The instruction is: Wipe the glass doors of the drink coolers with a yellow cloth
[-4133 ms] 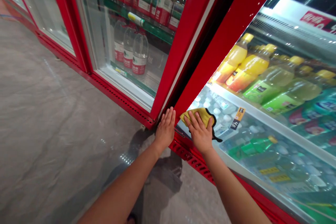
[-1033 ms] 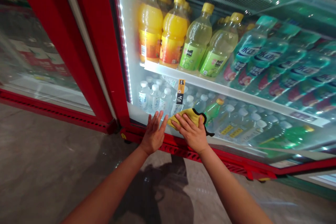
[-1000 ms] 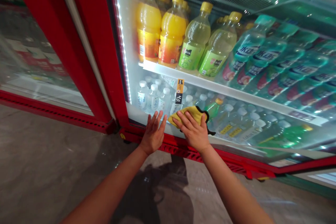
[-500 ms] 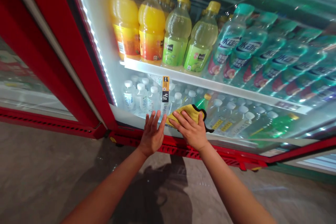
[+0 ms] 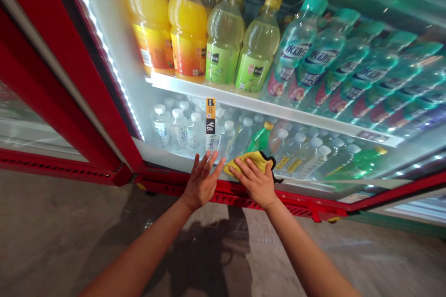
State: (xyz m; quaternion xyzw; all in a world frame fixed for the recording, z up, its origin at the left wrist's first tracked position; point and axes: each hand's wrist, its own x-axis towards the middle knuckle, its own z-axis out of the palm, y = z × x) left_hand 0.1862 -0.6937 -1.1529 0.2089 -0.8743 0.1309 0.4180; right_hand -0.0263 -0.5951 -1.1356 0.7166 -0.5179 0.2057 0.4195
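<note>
My right hand (image 5: 257,182) presses a yellow cloth (image 5: 259,160) with black edging against the lower part of the glass door (image 5: 167,157) of a drinks fridge. Its fingers lie spread over the cloth, which sticks out past the thumb side and above the knuckles. Just to the left, my left hand (image 5: 202,181) is open with fingers apart, holding nothing. Its fingertips are at the glass near the bottom edge; whether they touch it I cannot tell. Above it is an orange and black price tag (image 5: 211,116).
Yellow (image 5: 188,32) and pale green juice bottles (image 5: 225,37) and several teal-capped bottles (image 5: 292,51) stand on the upper shelf. Clear water bottles (image 5: 179,127) fill the lower one. A red frame (image 5: 195,189) borders the door above the grey floor (image 5: 69,232).
The cloth under my right hand has slid down and a little right on the glass, closer to the red frame. My left hand has shifted slightly right. The view has moved a little.
</note>
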